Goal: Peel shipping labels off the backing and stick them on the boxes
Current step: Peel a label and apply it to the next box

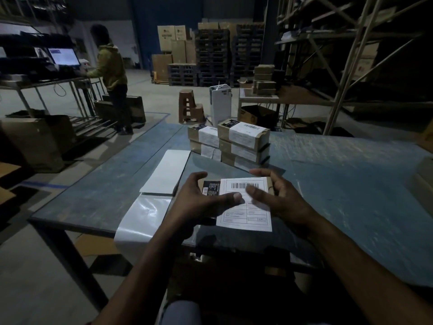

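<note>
My hands smooth a shipping label [246, 204] onto a small cardboard box [212, 187] on the bench [351, 184].

My left hand [199, 202] and right hand [278, 198] lie spread, fingers nearly straight, thumbs pressing the label between them, gripping nothing. Labelled boxes [243, 141] are stacked just beyond my fingertips; empty backing strip [145, 214] trails left of my left hand.

Label [246, 207] on box [210, 187], stack [241, 143] behind
</note>
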The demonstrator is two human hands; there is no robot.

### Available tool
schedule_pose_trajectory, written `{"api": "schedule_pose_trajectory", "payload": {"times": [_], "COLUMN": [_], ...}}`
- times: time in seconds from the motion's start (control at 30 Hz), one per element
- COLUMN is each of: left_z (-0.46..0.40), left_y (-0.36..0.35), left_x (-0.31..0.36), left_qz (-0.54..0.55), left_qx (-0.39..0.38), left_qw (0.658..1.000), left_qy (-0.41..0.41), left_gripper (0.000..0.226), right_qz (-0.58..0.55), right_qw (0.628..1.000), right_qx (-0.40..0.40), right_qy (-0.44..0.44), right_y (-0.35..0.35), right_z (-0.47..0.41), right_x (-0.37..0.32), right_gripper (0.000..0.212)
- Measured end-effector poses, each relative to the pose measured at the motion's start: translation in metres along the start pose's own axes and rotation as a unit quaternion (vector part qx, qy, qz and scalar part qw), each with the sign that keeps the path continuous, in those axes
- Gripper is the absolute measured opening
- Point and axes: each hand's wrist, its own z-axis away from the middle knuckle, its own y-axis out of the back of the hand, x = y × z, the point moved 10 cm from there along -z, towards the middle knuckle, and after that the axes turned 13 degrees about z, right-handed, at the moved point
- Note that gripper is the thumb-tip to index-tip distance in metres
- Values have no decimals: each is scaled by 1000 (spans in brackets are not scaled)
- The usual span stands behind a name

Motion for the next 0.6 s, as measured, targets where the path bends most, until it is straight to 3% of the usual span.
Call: {"api": "schedule_pose_trajectory", "payload": {"times": [0.17, 0.3, 0.47, 0.6], "left_z": [3, 6, 5, -1], "left_y": [-5, -8, -9, -6], "left_x": [2, 8, 5, -1], "left_qz": [-40, -76, -141, -176], "left_qx": [-33, -50, -48, -49], "left_qw": [998, 995, 988, 983], "left_qy": [-28, -48, -36, -24], "left_gripper": [123, 108, 94, 100], "right_qz": [13, 18, 45, 39], "right_qw": [999, 998, 995, 996], "right_qx": [-29, -50, -55, -58], "right_qy": [-16, -46, -68, -62], "right_y": [-4, -7, -6, -5], "right_z": [5, 5, 1, 0], "right_x": [9, 15, 29, 34], "right_gripper": [60, 56, 83, 81]}}
